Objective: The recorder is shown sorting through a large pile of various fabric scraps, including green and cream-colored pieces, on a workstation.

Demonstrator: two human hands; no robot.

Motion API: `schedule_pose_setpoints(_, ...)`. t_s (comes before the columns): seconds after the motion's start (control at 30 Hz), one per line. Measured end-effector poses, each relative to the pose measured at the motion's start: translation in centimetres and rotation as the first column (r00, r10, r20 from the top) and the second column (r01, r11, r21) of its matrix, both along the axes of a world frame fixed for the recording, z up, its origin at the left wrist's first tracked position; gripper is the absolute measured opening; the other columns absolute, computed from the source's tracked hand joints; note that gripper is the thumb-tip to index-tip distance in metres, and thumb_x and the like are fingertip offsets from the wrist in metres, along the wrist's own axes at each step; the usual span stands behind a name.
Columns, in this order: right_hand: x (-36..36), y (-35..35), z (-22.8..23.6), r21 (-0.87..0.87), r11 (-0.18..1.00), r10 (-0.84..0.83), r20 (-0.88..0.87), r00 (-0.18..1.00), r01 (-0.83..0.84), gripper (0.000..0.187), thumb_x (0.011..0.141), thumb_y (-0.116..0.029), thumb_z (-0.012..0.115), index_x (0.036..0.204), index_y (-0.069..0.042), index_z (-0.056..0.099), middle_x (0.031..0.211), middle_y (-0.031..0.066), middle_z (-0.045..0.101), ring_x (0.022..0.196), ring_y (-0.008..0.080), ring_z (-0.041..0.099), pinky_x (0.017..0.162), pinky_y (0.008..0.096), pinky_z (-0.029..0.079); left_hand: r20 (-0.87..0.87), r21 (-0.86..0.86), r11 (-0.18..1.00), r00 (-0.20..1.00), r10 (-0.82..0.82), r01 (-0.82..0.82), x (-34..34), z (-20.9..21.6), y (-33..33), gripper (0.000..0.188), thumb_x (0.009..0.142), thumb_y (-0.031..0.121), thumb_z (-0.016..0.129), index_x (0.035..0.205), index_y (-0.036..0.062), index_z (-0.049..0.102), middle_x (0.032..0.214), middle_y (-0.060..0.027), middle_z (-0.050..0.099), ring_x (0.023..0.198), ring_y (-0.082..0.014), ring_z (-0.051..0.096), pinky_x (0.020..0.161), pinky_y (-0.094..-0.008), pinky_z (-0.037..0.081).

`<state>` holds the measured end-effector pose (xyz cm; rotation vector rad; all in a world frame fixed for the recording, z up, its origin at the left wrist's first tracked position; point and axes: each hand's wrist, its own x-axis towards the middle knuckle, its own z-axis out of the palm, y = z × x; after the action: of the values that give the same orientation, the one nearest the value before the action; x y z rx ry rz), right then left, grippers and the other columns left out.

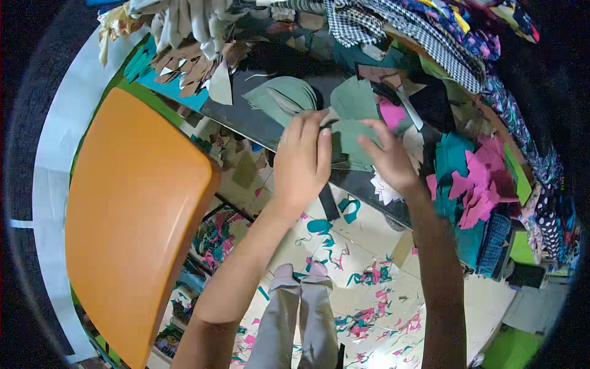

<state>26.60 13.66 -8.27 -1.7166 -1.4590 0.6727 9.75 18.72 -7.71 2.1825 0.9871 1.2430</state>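
Note:
Sage-green cut cloth pieces lie before me on a dark table (286, 54). My left hand (300, 160) is over the near edge of a fanned stack of rounded green cloth pieces (284, 95). Its fingers are bent together at a green cloth piece (350, 144), close to a small beige-grey scrap (330, 117). My right hand (393, 161), slightly blurred, reaches over that piece's right side with thumb and forefinger apart. Another green cloth piece (354, 98) lies just beyond the hands. My fingertips partly cover the cloth's edges.
An orange chair (135, 221) stands at my left. Brown scraps (187, 67) lie at the far left of the table; pink cloth pieces (482, 181) and teal cloth (450, 161) are heaped at the right. Patterned fabrics (424, 46) line the far edge. Scraps (369, 320) litter the tiled floor.

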Motion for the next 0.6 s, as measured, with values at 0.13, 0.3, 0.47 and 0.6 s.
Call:
schedule_pose_setpoints(0.13,-1.1,-0.5,-0.4,0.153,0.987,-0.142,0.642,0.754,0.056,0.044,0.081,-0.019,0.053,0.122,-0.01,0.044,0.126,0.0135,0.042,0.12,0.0252,0.035,0.096,0.0507,0.024,-0.303,0.12,0.979,0.945,-0.123,0.165,0.5,-1.5,-0.5,0.035,0.085,0.02,0.047,0.114,0.001,0.05,0.12,-0.0149,0.049,0.109,-0.0309,0.047,0.091,-0.0409,0.037)
schedule_pose_setpoints(0.3,-0.6,-0.6,-2.3,0.145,0.963,0.028,0.783,0.622,-0.226,0.04,0.08,-0.012,0.051,0.119,-0.006,0.047,0.122,0.0078,0.047,0.115,0.027,0.041,0.096,0.0494,0.028,-0.575,0.136,0.962,0.81,-0.119,0.237,-0.2,-4.1,-1.1,0.049,0.087,0.035,0.042,0.123,0.0026,0.044,0.13,-0.0127,0.042,0.119,-0.0275,0.04,0.099,-0.0429,0.029)
schedule_pose_setpoints(0.47,3.3,4.2,-2.9,0.269,0.955,-0.244,0.459,0.854,0.128,0.027,0.078,-0.017,0.053,0.1,-0.001,0.056,0.102,0.0175,0.058,0.097,0.0337,0.053,0.086,0.0421,0.04,-0.591,0.146,0.955,0.797,-0.125,0.257,0.2,-4.1,-1.0,0.051,0.087,0.037,0.042,0.124,0.0023,0.043,0.13,-0.0121,0.042,0.119,-0.027,0.04,0.1,-0.0422,0.029)
schedule_pose_setpoints(0.6,4.3,7.0,-4.4,0.003,0.967,-0.197,0.648,0.736,0.256,0.036,0.074,-0.024,0.059,0.098,0.002,0.055,0.099,0.0229,0.058,0.094,0.0366,0.056,0.083,0.0428,0.044,-0.606,0.14,0.962,0.789,-0.105,0.236,0.0,-3.8,-1.0,0.05,0.087,0.037,0.042,0.124,0.0028,0.043,0.131,-0.0118,0.042,0.119,-0.0265,0.04,0.1,-0.0422,0.029)
